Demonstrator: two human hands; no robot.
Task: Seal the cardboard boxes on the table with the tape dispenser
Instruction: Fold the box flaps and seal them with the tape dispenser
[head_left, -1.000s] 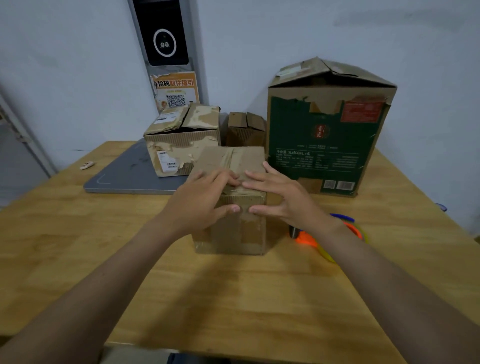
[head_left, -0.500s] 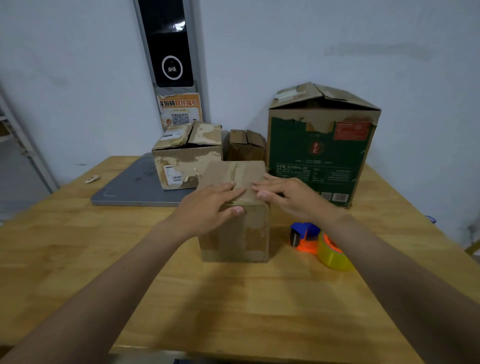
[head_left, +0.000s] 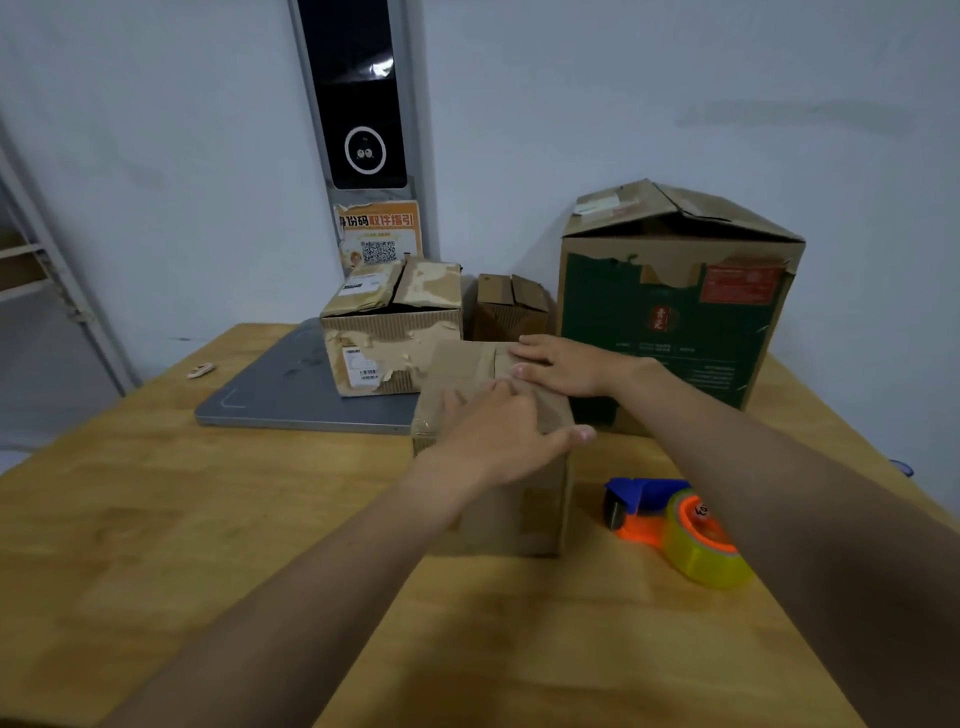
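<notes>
In the middle of the frame your box (head_left: 524, 514) is plain dull brown. Lower right of it, your tape dispenser (head_left: 670, 525) has a blue head, orange body and translucent yellow roll. At the right, the tall box (head_left: 670, 332) shows a dark green printed face, a red label and torn brown patches. Above centre, the torn box (head_left: 389, 338) is brown with ribbed corrugation and white barcode labels. The slab (head_left: 270, 395) at left is grey; the table (head_left: 156, 519) is honey-yellow wood grain. At the top, a black panel (head_left: 358, 93) carries a white ring.
</notes>
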